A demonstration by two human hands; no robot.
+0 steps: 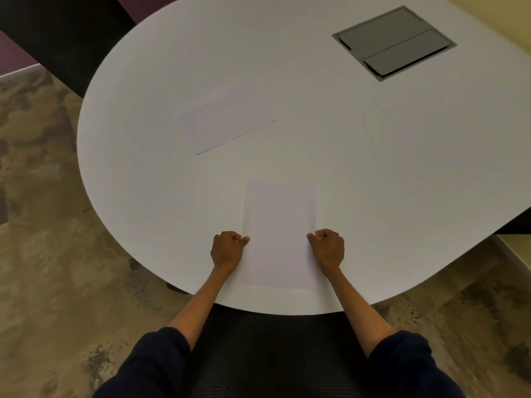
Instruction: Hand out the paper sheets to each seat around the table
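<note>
A white paper sheet [278, 234] lies flat near the front edge of the white table [373, 173], lengthwise away from me. My left hand [228, 249] pinches its left edge with curled fingers. On the opposite edge, my right hand [327, 248] pinches the sheet the same way. A second white sheet [230, 122] lies further back and to the left, turned at an angle, hard to tell from the tabletop apart from its dark near edge.
A grey cable hatch [393, 43] is set into the table at the back right. A dark chair seat [273, 354] stands under the front edge below me. Another dark chair [66, 38] stands at the far left. Patterned carpet surrounds the table.
</note>
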